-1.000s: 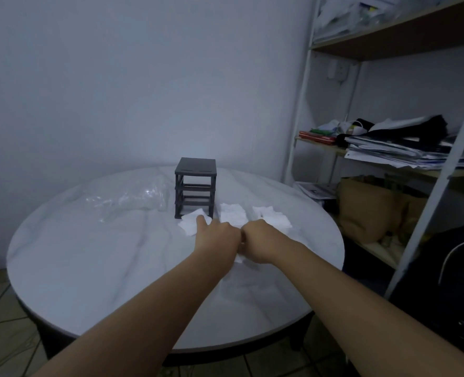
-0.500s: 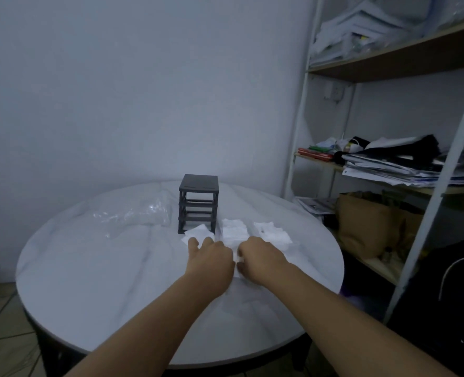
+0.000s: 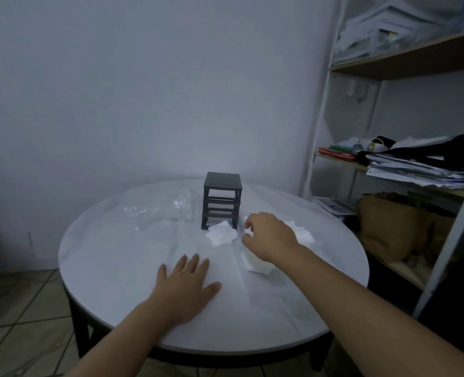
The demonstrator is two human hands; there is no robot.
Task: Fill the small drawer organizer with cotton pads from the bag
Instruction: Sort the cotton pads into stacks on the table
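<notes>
Resting flat on the round white tabletop (image 3: 111, 268), the left hand (image 3: 187, 285) lies palm down with its fingers straight and slightly spread, gripping nothing. The right hand (image 3: 269, 236) reaches further out, its fingers curled downward and its thumb tucked toward the forefinger. A sliver of white shows between them, but I cannot tell whether a pad is actually pinched there or only lies beneath.

The cotton pads are out on the tabletop in loose white heaps. One heap (image 3: 222, 233) sits at the front foot of the drawer organizer (image 3: 222, 202), touching it. A second heap (image 3: 304, 234) lies to the right, partly hidden behind the right hand. A thicker stack (image 3: 258, 263) rests nearer the person, partly under the right wrist.

The drawer organizer is a small dark grey frame standing upright near the far middle of the tabletop, its tiers showing as open gaps. The clear plastic bag (image 3: 165, 209) lies crumpled and flat just to its left.

At the right stands a shelf unit (image 3: 416, 57) loaded with papers (image 3: 421, 170), with a brown bag (image 3: 388, 227) below
</notes>
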